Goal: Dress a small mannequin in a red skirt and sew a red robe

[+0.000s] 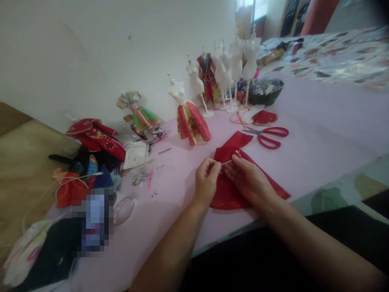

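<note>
A short, pale beaded strand (pixel 226 163) is stretched between my two hands. My left hand (pixel 208 175) pinches one end of it between thumb and fingertips. The other end runs into my right hand (pixel 247 174), whose thumb is pressed against its fingers. Both hands are just over a small red doll garment (pixel 223 192) lying on the pink tabletop, and they cover part of it. A small pale and red detail shows at the right fingertips, too small to make out. Red-handled scissors (pixel 269 136) lie beyond my right hand, blades pointing left.
White doll mannequins (pixel 194 77) stand along the back, one in a red and gold skirt (pixel 193 123). Behind the scissors are a red fabric piece (pixel 265 117) and a dark basket (pixel 267 91). At left lie a red garment (pixel 100 140), loose metal pins (pixel 141 177) and a clear ring (pixel 124 211).
</note>
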The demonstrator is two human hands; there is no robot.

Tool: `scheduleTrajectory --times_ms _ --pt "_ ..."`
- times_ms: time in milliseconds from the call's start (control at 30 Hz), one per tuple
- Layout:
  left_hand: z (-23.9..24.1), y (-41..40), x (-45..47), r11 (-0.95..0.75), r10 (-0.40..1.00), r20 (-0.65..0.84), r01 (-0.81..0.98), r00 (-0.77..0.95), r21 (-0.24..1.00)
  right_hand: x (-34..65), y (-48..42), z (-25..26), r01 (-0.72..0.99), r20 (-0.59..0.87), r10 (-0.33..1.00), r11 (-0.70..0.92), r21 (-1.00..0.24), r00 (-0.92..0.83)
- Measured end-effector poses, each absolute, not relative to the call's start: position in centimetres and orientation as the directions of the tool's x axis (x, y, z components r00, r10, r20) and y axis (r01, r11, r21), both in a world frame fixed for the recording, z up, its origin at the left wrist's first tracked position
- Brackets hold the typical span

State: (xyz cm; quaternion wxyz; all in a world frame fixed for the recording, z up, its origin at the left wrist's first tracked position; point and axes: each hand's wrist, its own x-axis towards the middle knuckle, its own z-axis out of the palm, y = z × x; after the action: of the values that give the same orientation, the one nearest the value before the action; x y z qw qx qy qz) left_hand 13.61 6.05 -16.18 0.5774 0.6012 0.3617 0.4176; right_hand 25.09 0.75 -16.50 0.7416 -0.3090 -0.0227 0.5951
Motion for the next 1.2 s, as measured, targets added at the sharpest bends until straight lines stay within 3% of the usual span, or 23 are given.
scheduleTrajectory --times_ms 400,667,1200 --pt "-16.18 6.1 13.64 -0.056 0.921 0.076 -0.062 0.381 0.996 25.07 0.76 -16.02 -0.884 -0.335 0.91 0.07 -0.462 0.246" --pt "-16.28 6.12 13.67 -0.054 0.92 0.069 -0.049 0.386 0.997 24.79 0.48 -15.89 -0.839 -0.241 0.924 0.132 -0.528 0.297" --pt "-15.75 5.97 13.76 -0.045 0.908 0.075 -0.082 0.411 0.996 25.23 0.4 -16.01 -0.848 -0.301 0.903 0.115 -0.518 0.307"
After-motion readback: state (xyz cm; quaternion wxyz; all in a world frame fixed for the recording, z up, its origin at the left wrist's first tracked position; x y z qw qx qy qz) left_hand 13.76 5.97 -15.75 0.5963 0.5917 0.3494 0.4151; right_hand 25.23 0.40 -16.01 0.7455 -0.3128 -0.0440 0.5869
